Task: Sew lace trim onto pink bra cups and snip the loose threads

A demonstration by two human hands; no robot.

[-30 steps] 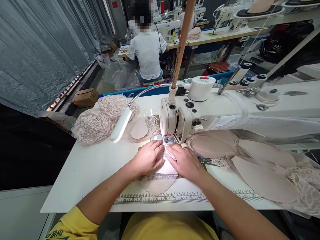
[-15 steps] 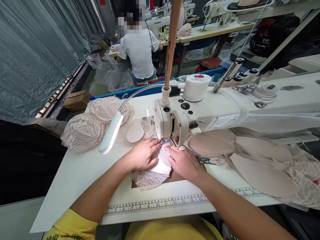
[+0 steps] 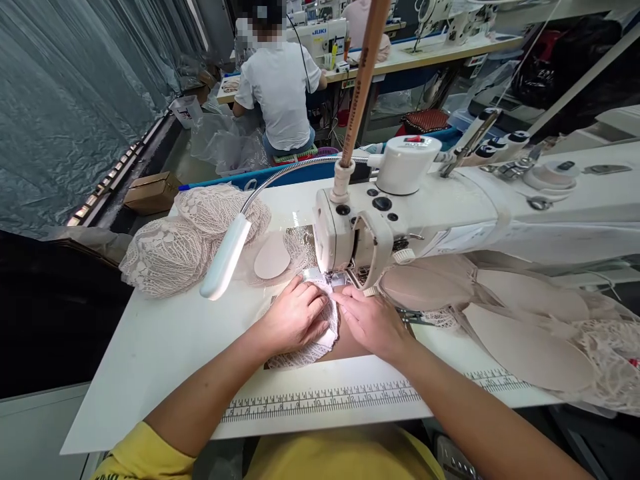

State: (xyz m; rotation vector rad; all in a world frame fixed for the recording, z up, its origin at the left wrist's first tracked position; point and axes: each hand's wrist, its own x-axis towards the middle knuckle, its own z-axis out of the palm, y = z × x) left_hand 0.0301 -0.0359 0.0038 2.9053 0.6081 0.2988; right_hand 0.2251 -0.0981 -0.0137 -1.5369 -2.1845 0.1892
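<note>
A pale pink lace bra cup piece (image 3: 327, 333) lies at the needle of a white sewing machine (image 3: 333, 230). My left hand (image 3: 295, 313) rests over the lace from the left, its fingers bent and together on the fabric. From the other side my right hand (image 3: 373, 323) grips the lace's right edge near the presser foot, with the index finger stretched toward the needle. The hands hide part of the piece. Under it is a brown plate (image 3: 353, 347). A lit lamp (image 3: 226, 260) on a bendable neck hangs left of the needle.
Lace cups (image 3: 165, 257) are piled at the left. A smooth beige pad (image 3: 271, 258) lies behind my left hand. More beige cup pieces (image 3: 530, 347) cover the right side, beside metal scissors (image 3: 413, 316). A printed ruler (image 3: 320, 403) runs along the front. A co-worker (image 3: 277, 93) sits ahead.
The lace piece has turned and shifted under my hands, showing less of its white inner side. My left hand has moved slightly left and its fingers are more bent. The view has shifted a little.
</note>
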